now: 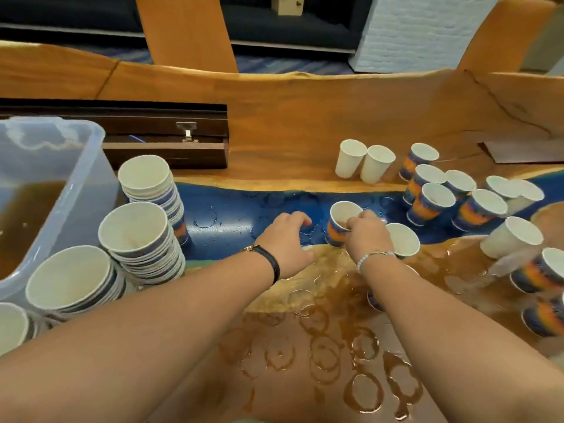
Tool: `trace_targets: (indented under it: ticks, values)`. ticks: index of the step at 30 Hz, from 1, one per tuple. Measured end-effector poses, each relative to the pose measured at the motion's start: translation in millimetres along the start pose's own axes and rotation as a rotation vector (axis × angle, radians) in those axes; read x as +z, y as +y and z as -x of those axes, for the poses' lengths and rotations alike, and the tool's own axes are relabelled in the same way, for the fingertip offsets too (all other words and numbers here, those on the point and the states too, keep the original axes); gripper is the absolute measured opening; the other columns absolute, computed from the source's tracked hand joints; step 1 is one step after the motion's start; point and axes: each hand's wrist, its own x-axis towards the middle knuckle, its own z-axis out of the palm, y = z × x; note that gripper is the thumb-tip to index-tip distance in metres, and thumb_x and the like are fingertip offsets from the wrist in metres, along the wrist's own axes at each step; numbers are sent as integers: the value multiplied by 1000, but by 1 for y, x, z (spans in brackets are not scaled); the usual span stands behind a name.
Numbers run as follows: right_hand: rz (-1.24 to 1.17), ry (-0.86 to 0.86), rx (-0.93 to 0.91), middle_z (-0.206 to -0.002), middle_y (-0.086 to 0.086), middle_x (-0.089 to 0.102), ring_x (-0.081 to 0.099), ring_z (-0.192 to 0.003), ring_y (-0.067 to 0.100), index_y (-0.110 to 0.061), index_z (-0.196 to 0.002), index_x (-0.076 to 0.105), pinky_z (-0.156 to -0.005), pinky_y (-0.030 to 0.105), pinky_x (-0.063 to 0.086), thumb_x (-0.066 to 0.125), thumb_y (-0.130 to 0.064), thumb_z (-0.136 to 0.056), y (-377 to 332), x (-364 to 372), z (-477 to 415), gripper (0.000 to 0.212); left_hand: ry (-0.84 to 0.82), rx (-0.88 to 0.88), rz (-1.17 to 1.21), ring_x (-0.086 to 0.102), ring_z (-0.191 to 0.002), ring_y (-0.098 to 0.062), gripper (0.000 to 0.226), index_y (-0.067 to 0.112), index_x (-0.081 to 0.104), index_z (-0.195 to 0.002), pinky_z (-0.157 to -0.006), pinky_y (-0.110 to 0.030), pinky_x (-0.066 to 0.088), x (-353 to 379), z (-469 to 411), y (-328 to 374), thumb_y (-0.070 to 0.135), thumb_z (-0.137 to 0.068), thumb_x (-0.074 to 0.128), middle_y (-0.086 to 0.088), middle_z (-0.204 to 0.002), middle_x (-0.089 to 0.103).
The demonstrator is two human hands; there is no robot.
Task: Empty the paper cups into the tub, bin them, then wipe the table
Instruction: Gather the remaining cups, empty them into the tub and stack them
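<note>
The long orange-brown wooden counter with its blue resin strip carries a clear plastic tub of brown liquid at its left edge, stacks of nested blue-and-orange paper cups just beside the tub, a cluster of single paper cups toward the right edge, and wet brown rings along the near edge. Mid-counter, the left hand rests with fingers curled on the strip, and I cannot tell whether it holds anything; the right hand pinches the rim of one upright blue-and-orange paper cup
</note>
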Motion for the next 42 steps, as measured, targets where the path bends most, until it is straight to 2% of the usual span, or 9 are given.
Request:
trace_targets:
  ticks: [8, 15, 21, 24, 27, 29, 35, 39, 42]
  values:
    - [-346, 252, -360, -115, 7, 55, 51, -106, 24, -5, -103, 71, -85, 26, 36, 61, -11, -88, -30, -47, 25, 19, 169, -90, 270, 39, -131, -17, 100, 23, 27, -145, -92, -23, 34, -6, -12, -7, 33, -66, 86, 0, -146, 33]
    - [-486, 599, -643, -103, 10, 62, 57, -94, 19, -6, -91, 72, -79, 19, 36, 69, -8, -75, -91, -133, 61, 16, 555, 84, 699, 57, -94, 3, 76, 31, 43, -121, -70, -3, 44, -58, 8, -2, 20, -61, 88, 17, -105, 57]
    - [-719, 709, -700, -112, -2, 55, 55, -102, 12, -12, -121, 61, -83, 19, 45, 62, -23, -84, -155, -155, 78, 38, 749, 127, 550, 59, -89, 3, 58, 35, 48, -101, -76, -15, 50, -139, 56, -31, 37, -57, 86, 16, -95, 62]
    - [-784, 603, -622, -111, -3, 55, 57, -101, 15, -14, -126, 58, -82, 22, 44, 59, -28, -86, -189, -148, 85, 42, 794, 105, 449, 56, -91, 5, 56, 37, 43, -95, -75, -13, 47, -181, 87, -59, 33, -61, 87, 21, -94, 57]
    - [-515, 392, -667, -122, 1, 56, 51, -114, 16, -19, -125, 60, -93, 17, 33, 60, -29, -88, -234, -132, 98, 38, 772, 38, 326, 54, -93, 2, 61, 32, 42, -108, -75, -13, 43, -215, 119, -98, 32, -65, 85, 20, -98, 54]
    - [-380, 296, -722, -128, -1, 52, 46, -120, 17, -25, -126, 59, -102, 32, 37, 57, -32, -88, -268, -121, 112, 39, 742, -35, 245, 50, -87, 7, 62, 28, 44, -116, -67, -6, 36, -232, 141, -129, 31, -68, 83, 18, -100, 53]
    - [-169, 125, -850, -119, 3, 54, 49, -113, 25, -20, -124, 58, -93, 40, 44, 50, -31, -93, -354, -88, 147, 34, 712, -163, 74, 45, -74, 25, 61, 26, 49, -121, -57, -5, 34, -247, 185, -207, 20, -70, 83, 24, -86, 44]
    - [-59, -49, -737, -122, 10, 54, 53, -112, 30, -12, -124, 56, -91, 40, 46, 51, -17, -95, -388, -81, 149, 29, 655, -290, -31, 51, -84, -14, 55, 23, 49, -112, -65, -26, 38, -249, 192, -252, 27, -69, 83, 7, -86, 51]
    - [77, -153, -658, -122, 15, 54, 55, -110, 31, -7, -124, 57, -90, 38, 47, 52, -7, -93, -395, -78, 143, 31, 598, -343, -132, 52, -85, -22, 56, 25, 47, -110, -69, -34, 40, -254, 193, -273, 36, -67, 83, 0, -90, 54]
